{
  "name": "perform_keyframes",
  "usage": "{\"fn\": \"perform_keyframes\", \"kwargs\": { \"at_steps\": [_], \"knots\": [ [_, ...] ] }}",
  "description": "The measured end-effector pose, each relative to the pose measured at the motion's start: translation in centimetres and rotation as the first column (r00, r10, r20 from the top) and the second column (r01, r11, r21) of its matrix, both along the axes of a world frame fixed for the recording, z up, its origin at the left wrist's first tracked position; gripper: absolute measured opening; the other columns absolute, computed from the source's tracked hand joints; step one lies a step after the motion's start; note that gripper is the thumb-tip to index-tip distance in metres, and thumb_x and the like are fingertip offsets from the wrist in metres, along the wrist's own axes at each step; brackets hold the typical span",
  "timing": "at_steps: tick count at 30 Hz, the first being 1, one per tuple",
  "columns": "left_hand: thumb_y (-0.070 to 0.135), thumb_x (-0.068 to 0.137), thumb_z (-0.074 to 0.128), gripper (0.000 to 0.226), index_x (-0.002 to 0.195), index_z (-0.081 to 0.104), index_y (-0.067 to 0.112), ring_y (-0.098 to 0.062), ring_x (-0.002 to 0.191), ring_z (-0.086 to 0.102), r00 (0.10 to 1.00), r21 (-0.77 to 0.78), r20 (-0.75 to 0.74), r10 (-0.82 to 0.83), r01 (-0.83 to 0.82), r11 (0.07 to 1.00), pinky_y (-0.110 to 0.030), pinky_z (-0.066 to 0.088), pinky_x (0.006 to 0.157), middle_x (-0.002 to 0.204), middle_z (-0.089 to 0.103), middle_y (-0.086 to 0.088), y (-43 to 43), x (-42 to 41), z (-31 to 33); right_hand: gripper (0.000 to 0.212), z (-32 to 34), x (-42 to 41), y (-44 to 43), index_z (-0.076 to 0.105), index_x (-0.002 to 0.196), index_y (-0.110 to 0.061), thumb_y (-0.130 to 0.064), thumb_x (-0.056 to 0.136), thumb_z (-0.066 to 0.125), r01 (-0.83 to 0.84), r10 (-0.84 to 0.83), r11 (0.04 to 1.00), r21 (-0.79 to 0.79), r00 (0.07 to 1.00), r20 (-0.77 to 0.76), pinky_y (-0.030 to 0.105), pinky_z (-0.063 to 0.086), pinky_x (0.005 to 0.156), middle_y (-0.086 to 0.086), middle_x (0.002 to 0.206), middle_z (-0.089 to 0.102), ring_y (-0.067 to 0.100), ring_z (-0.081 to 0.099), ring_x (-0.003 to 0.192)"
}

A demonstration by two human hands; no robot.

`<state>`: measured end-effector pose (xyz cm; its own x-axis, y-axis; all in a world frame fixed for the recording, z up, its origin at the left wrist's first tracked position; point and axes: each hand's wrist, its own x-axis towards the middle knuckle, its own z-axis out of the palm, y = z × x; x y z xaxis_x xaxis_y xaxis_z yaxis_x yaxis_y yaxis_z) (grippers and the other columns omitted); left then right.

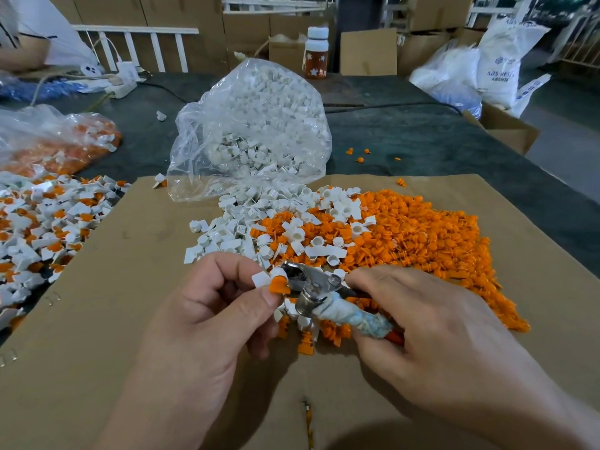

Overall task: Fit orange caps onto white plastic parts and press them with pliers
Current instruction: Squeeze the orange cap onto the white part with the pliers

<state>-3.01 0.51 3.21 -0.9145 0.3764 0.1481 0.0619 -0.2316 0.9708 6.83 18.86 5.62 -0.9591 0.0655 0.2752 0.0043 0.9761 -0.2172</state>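
At frame centre, the left hand (207,303) pinched a white part (262,279) with orange cap (279,286); the right hand (422,323) clenched pliers (311,284). A skewed cap might have slipped, nipping fingertips.

Both bare forearms reach in from the bottom edge and the hands meet near the middle. The left hand (207,303) is turned palm inward, fingers curled, its thumb and forefinger pinched together at their tips. The right hand (431,323) lies back upward, fingers folded down and under in a closed grip, its forefinger stretched toward the left hand
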Motion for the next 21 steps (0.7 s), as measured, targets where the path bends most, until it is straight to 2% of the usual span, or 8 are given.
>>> {"fn": "perform_keyframes", "kwargs": {
  "at_steps": [6,8,10,14,18,21],
  "knots": [
    [0.017,0.068,0.073,0.009,0.070,0.069,0.025,-0.014,0.048,0.057,0.998,-0.042,-0.053,0.014,-0.016,0.999,-0.022,0.044,0.041,0.057,0.058,-0.006,-0.01,-0.15,-0.46,0.051,0.20,0.08,-0.03,0.061,0.126,-0.025,-0.045,0.081,0.046,-0.009,0.009,1.000,0.007,1.000,0.011,0.026,0.050,0.067,-0.014,0.113,0.065,0.010,0.064,0.098],
    [0.027,0.063,0.079,0.013,0.072,0.070,0.025,-0.014,0.050,0.058,0.998,-0.049,-0.068,-0.018,0.015,0.999,-0.022,0.045,0.042,0.058,0.059,-0.005,-0.09,-0.09,-0.40,0.051,0.13,0.09,0.00,0.061,0.125,-0.025,-0.046,0.081,0.046,-0.013,0.013,1.000,0.004,1.000,0.001,0.026,0.050,0.066,-0.014,0.113,0.065,0.011,0.064,0.097],
    [0.036,0.061,0.075,0.018,0.073,0.070,0.024,-0.014,0.051,0.059,0.996,-0.043,-0.074,-0.042,0.039,0.998,-0.022,0.045,0.042,0.059,0.059,-0.004,-0.12,-0.07,-0.33,0.051,0.04,0.09,0.02,0.062,0.124,-0.024,-0.045,0.081,0.046,-0.021,0.021,1.000,0.003,0.999,-0.024,0.029,0.052,0.065,-0.013,0.112,0.066,0.012,0.065,0.096],
    [0.036,0.061,0.074,0.018,0.072,0.070,0.023,-0.014,0.050,0.057,0.996,-0.024,-0.055,-0.072,0.071,0.997,-0.022,0.045,0.042,0.058,0.057,-0.003,-0.26,-0.15,-0.30,0.050,-0.01,0.01,-0.01,0.065,0.120,-0.021,-0.043,0.080,0.046,-0.023,0.024,0.999,0.036,0.999,-0.042,0.031,0.053,0.066,-0.010,0.103,0.068,0.014,0.065,0.089],
    [0.038,0.063,0.074,0.018,0.073,0.071,0.024,-0.014,0.050,0.057,0.992,-0.044,-0.081,-0.098,0.095,0.995,-0.021,0.045,0.043,0.056,0.057,-0.005,-0.29,0.05,-0.23,0.043,-0.23,-0.23,0.19,0.068,0.105,-0.022,-0.048,0.081,0.043,-0.035,0.035,0.994,0.107,0.999,0.004,0.036,0.047,0.066,-0.008,0.085,0.062,0.017,0.060,0.076],
    [0.038,0.063,0.073,0.017,0.073,0.071,0.025,-0.014,0.048,0.056,0.990,-0.050,-0.101,-0.096,0.091,0.995,-0.021,0.044,0.042,0.055,0.057,-0.005,-0.16,0.17,-0.21,0.038,-0.23,-0.26,0.28,0.065,0.084,-0.026,-0.054,0.081,0.041,-0.022,0.024,0.989,0.145,1.000,-0.015,0.029,0.040,0.059,-0.010,0.071,0.052,0.013,0.050,0.062]
  ]
}}
